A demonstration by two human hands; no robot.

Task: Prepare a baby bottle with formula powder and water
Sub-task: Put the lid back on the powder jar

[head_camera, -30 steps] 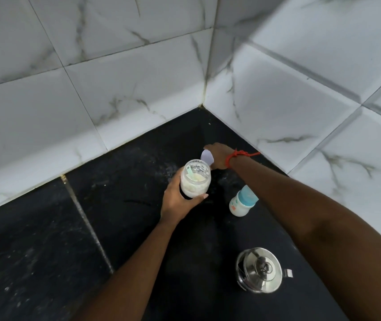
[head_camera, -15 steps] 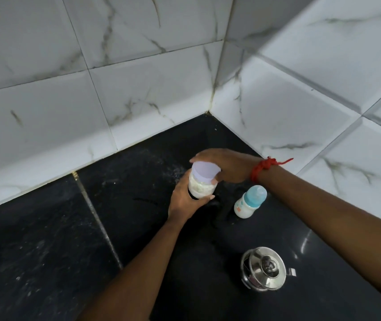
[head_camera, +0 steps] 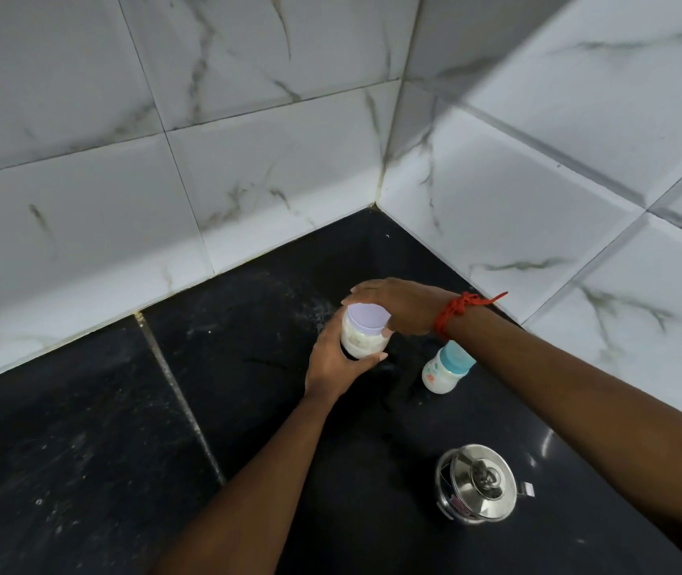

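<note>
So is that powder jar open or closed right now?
Covered: a pale lilac lid sits on the clear powder jar, under the right hand. Whether it's tightened, cannot tell.

A corner of white tiled walls over a black stone counter.

Two walls (head_camera: 248, 168) of large white tiles with grey marble veining meet in a corner (head_camera: 380, 201) at the upper middle; the right-hand wall (head_camera: 538, 180) runs off toward the lower right, and a soft shadow lies across its upper tiles. Below them is a black polished counter (head_camera: 82, 450), dusty and speckled with pale marks, split by a light grout seam (head_camera: 181, 404) that runs from the wall toward the near edge. A small bright glint (head_camera: 546, 444) of light shows on the counter at the right.
</note>
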